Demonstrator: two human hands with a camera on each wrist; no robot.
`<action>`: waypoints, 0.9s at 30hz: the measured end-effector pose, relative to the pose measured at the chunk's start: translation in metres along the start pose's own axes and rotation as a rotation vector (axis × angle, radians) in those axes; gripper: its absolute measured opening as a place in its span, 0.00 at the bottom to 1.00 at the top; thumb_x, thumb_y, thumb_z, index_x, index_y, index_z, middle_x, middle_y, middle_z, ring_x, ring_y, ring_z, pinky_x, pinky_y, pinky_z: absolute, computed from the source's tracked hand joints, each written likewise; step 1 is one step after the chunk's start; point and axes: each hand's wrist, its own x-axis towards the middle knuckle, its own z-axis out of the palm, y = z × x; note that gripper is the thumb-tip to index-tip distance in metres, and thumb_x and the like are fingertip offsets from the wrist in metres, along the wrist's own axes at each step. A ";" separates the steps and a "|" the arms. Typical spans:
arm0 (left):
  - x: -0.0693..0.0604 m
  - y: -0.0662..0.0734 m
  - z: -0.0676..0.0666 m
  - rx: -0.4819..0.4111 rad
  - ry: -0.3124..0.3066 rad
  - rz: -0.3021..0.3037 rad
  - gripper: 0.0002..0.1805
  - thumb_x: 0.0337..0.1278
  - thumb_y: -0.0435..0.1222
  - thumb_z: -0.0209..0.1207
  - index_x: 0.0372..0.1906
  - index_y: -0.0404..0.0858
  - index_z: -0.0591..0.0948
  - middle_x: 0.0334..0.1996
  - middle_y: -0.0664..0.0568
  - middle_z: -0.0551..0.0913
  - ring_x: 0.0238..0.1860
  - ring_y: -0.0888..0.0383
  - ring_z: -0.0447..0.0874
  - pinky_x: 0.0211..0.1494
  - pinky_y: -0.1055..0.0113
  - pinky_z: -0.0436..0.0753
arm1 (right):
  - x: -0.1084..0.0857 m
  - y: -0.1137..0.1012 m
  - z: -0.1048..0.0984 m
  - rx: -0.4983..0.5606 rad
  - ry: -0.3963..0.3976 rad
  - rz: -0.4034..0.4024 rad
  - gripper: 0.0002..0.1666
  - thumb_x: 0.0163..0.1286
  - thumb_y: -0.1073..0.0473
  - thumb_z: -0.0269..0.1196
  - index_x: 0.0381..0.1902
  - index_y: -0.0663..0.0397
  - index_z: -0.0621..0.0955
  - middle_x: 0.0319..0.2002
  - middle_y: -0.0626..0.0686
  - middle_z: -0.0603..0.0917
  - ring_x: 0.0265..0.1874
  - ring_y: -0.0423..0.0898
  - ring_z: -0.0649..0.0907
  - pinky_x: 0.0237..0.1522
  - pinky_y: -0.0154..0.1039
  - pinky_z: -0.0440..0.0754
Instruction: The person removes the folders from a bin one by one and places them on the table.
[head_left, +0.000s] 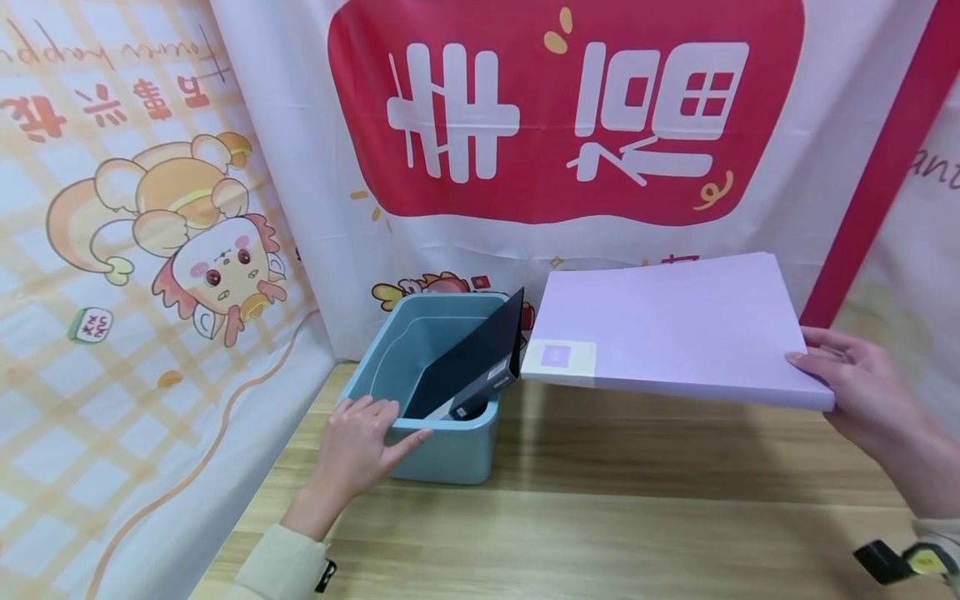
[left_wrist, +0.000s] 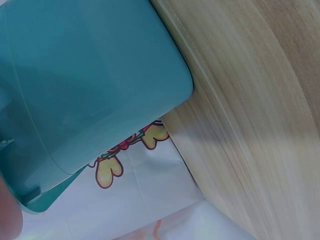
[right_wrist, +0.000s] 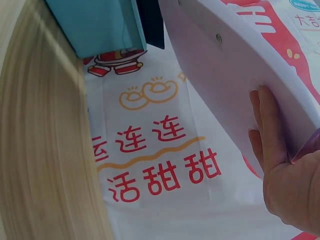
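A light purple folder point(head_left: 667, 325) is held in the air right of the bin, its right end gripped by my right hand point(head_left: 862, 383), thumb on top. From below, the right wrist view shows fingers of the right hand point(right_wrist: 280, 150) against the folder's underside point(right_wrist: 225, 75). My left hand point(head_left: 360, 442) rests on the near left rim of a blue-green bin point(head_left: 442, 454), fingers over the edge. Inside the bin a black folder point(head_left: 472, 358) leans tilted to the right, its top corner above the rim. The left wrist view shows the bin's outer wall point(left_wrist: 100, 75).
The wooden table point(head_left: 600, 533) runs under the bin and toward the front. A printed cloth point(head_left: 300, 125) hangs behind the table and along its left side. A dark strap with a small device point(head_left: 907, 560) is at my right wrist.
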 end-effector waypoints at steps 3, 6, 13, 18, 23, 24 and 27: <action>0.000 0.000 0.001 -0.009 0.006 0.004 0.31 0.59 0.69 0.58 0.22 0.49 0.65 0.18 0.62 0.64 0.23 0.58 0.62 0.31 0.62 0.65 | 0.001 0.003 -0.003 0.018 -0.013 -0.002 0.50 0.77 0.57 0.61 0.80 0.67 0.45 0.43 0.34 0.78 0.36 0.35 0.87 0.35 0.33 0.86; 0.000 -0.001 0.001 -0.013 0.010 0.005 0.31 0.59 0.69 0.58 0.21 0.49 0.64 0.18 0.62 0.63 0.23 0.58 0.63 0.32 0.61 0.65 | 0.002 0.006 -0.006 0.022 -0.018 0.002 0.50 0.77 0.58 0.62 0.80 0.68 0.44 0.42 0.34 0.79 0.36 0.35 0.87 0.35 0.34 0.86; 0.000 -0.001 0.002 -0.008 0.006 0.007 0.31 0.59 0.69 0.59 0.21 0.50 0.64 0.18 0.61 0.65 0.24 0.58 0.64 0.32 0.61 0.66 | 0.003 0.015 -0.006 -0.159 0.006 0.031 0.49 0.79 0.53 0.59 0.80 0.69 0.44 0.46 0.34 0.75 0.37 0.33 0.86 0.37 0.34 0.86; 0.000 0.000 0.002 -0.008 -0.001 0.004 0.31 0.59 0.69 0.59 0.21 0.49 0.65 0.18 0.62 0.65 0.24 0.58 0.64 0.32 0.61 0.66 | 0.002 0.020 -0.003 -0.230 0.012 0.038 0.46 0.81 0.53 0.56 0.79 0.70 0.44 0.50 0.40 0.73 0.37 0.31 0.85 0.39 0.34 0.86; 0.000 0.000 0.001 -0.008 -0.006 0.002 0.31 0.59 0.69 0.58 0.21 0.49 0.65 0.18 0.62 0.64 0.24 0.59 0.63 0.32 0.62 0.66 | 0.002 0.026 -0.002 -0.047 -0.022 0.056 0.48 0.78 0.57 0.60 0.79 0.70 0.45 0.43 0.32 0.81 0.36 0.35 0.87 0.37 0.35 0.86; 0.000 0.000 0.001 -0.009 -0.006 0.001 0.31 0.59 0.69 0.58 0.21 0.49 0.65 0.18 0.62 0.64 0.24 0.58 0.63 0.32 0.62 0.66 | 0.003 0.028 -0.002 -0.017 -0.028 0.061 0.48 0.77 0.58 0.61 0.79 0.70 0.45 0.40 0.29 0.81 0.36 0.35 0.87 0.37 0.35 0.86; 0.000 0.000 0.002 -0.008 -0.004 -0.002 0.31 0.59 0.69 0.58 0.21 0.49 0.65 0.18 0.62 0.65 0.24 0.58 0.64 0.32 0.62 0.66 | 0.004 0.033 0.000 -0.027 -0.026 0.059 0.48 0.77 0.59 0.60 0.78 0.72 0.45 0.38 0.29 0.82 0.36 0.35 0.87 0.37 0.36 0.86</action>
